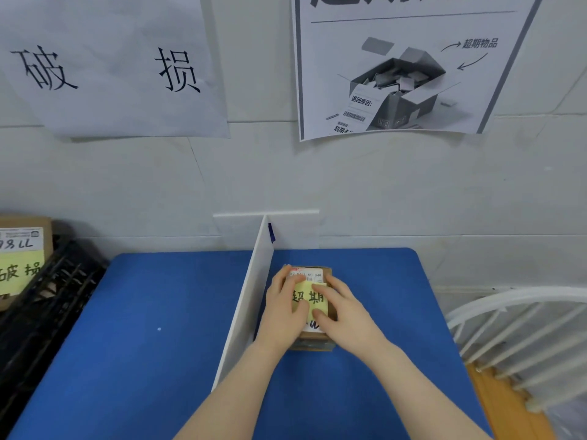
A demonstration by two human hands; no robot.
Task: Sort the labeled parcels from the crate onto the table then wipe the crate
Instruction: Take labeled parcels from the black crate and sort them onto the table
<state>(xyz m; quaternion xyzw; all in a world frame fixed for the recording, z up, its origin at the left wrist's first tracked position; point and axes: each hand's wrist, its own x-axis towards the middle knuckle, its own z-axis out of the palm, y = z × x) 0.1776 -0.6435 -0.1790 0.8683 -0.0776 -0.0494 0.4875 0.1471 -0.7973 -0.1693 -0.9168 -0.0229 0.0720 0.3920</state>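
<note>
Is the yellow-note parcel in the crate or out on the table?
Out: the parcel lies on the table, right of the white divider, under the left hand and right hand.

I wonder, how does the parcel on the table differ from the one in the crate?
The table parcel lies on the table; the crate parcel sits in the crate. The table parcel's yellow note reads 超期, the crate parcel's 破损. The left hand and right hand rest on the table parcel, not the crate parcel. Both are brown cardboard.
</note>
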